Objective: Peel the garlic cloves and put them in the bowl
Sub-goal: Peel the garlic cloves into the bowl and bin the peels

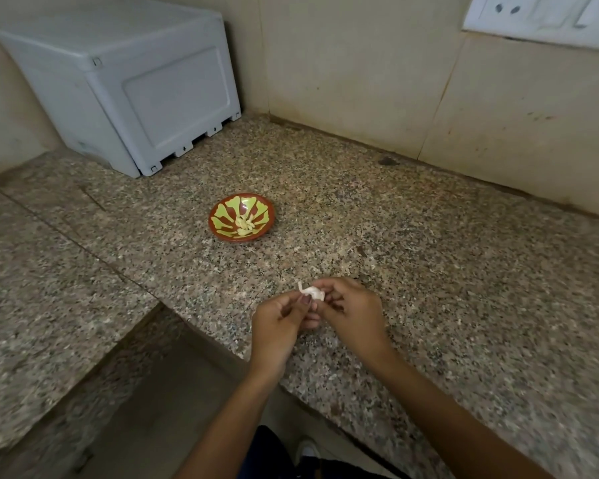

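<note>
Head view: both hands, left hand [280, 318] and right hand [351, 311], pinch garlic clove [313, 292] above bench [464, 271]; strip loose skin fully, then drop into bowl [222, 229].

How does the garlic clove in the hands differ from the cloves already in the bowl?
The held clove is white, with papery skin curling off it; the cloves in the bowl look yellowish and bare. The held clove is pinched above the counter between the left hand and right hand; the others lie piled at the bottom of the bowl. All are garlic of similar size.
</note>
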